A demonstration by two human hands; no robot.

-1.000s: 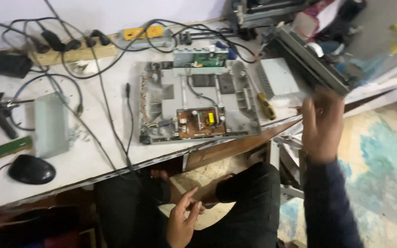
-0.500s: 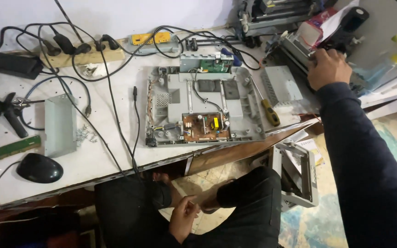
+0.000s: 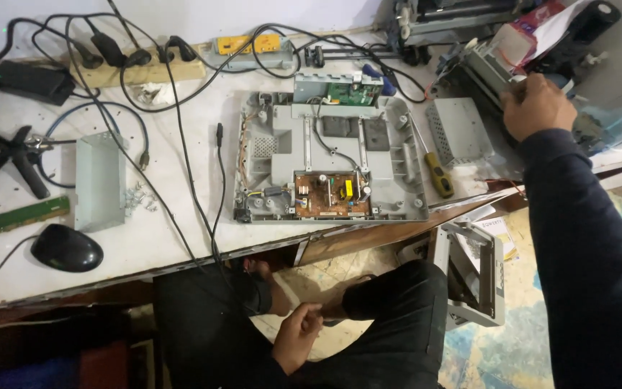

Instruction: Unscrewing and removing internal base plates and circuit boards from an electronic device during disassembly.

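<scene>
My right hand (image 3: 538,106) reaches to the back right of the table and closes over the edge of a grey printer assembly (image 3: 485,66) in a pile of parts. My left hand (image 3: 295,337) rests low by my lap under the table edge, fingers curled, with nothing visible in it. In the middle of the white table (image 3: 160,241) lies an opened grey plastic chassis (image 3: 271,155) with a brown circuit board (image 3: 329,196) at its front and a green board (image 3: 345,91) at its back. Neither hand touches the chassis.
A yellow-handled screwdriver (image 3: 437,173) and a perforated metal box (image 3: 459,131) lie right of the chassis. To the left are a metal cover (image 3: 98,181), a black mouse (image 3: 66,248), a green strip board (image 3: 19,216), a power strip (image 3: 145,70) and tangled cables. A grey frame (image 3: 478,277) sits on the floor.
My right hand rose from beside the table's front edge to the pile at the back right and settled on the grey assembly. My left hand stayed low and curled in.
</scene>
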